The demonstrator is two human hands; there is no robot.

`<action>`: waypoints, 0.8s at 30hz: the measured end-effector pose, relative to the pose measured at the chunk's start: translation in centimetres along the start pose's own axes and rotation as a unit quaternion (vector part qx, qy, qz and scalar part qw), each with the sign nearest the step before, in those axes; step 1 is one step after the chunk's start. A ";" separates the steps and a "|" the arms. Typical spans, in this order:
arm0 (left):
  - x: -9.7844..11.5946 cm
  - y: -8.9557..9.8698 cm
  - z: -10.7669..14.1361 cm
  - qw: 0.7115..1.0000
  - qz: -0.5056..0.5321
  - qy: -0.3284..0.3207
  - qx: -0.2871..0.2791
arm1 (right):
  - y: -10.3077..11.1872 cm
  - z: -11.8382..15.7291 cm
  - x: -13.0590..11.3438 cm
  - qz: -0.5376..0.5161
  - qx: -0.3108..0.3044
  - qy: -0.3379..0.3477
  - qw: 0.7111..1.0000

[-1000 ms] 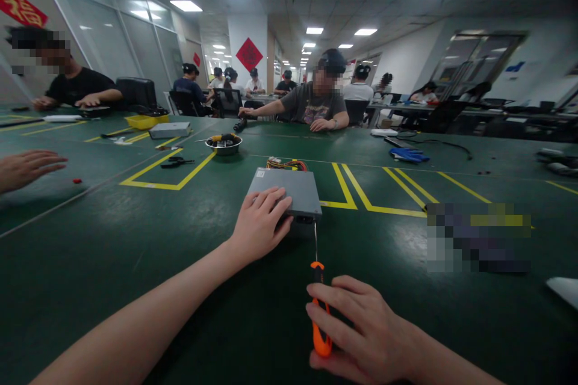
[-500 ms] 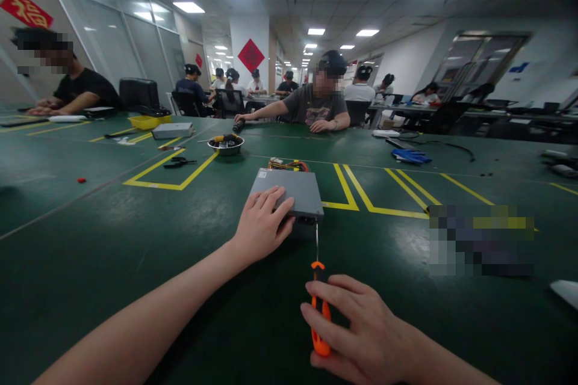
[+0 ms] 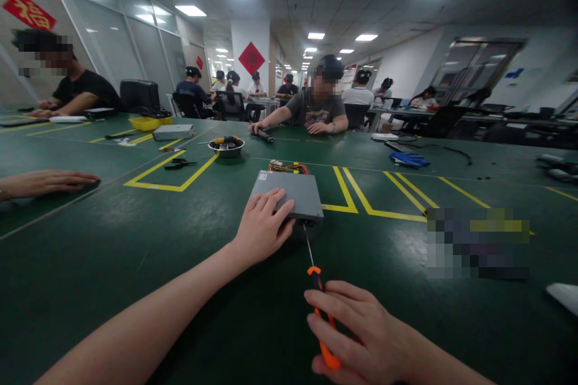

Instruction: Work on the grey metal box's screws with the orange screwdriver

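Observation:
A grey metal box (image 3: 293, 189) with a socket in its near side lies on the green table (image 3: 217, 313), colored wires (image 3: 289, 166) bunched behind it. My left hand (image 3: 264, 222) rests on its near left part, fingers spread on the top. In my right hand (image 3: 356, 331) is an orange and black screwdriver (image 3: 315, 277), held by the handle. Its shaft points away from me, and the tip is at the box's near side by the socket. Whether the tip touches a screw is too small to tell.
Behind the box stands a metal bowl (image 3: 226, 147) with tools. Black pliers (image 3: 179, 163) lie left, blue gloves (image 3: 409, 159) right. Across the table a person (image 3: 316, 105) holds a dark tool. Another person's hand (image 3: 49, 183) rests at the left edge.
The screwdriver's tip has moved left along the box's near side, and its handle now slants right. Another person's hand has appeared at the left. The person opposite has moved the dark tool.

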State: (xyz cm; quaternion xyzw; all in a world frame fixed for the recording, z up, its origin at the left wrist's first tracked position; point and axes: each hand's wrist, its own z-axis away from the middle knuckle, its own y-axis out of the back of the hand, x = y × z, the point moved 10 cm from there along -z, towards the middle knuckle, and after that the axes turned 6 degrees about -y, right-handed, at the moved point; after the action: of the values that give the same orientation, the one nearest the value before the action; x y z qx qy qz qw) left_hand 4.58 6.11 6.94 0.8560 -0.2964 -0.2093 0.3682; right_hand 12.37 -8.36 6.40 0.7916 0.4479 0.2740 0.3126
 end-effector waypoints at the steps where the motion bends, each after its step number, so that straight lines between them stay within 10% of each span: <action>1: 0.0 0.0 0.0 1.000 0.000 0.001 0.001 | -0.3 -0.1 0.0 0.000 -0.015 -0.002 1.000; 24: -0.1 0.2 0.0 1.000 0.010 0.004 0.009 | -0.9 -0.1 0.5 0.008 -0.028 -0.013 0.999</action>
State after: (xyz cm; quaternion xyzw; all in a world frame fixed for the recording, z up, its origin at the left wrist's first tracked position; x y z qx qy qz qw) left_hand 4.46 6.03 7.11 0.8575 -0.3050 -0.1993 0.3633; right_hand 12.02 -7.55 5.83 0.7898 0.4292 0.2785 0.3384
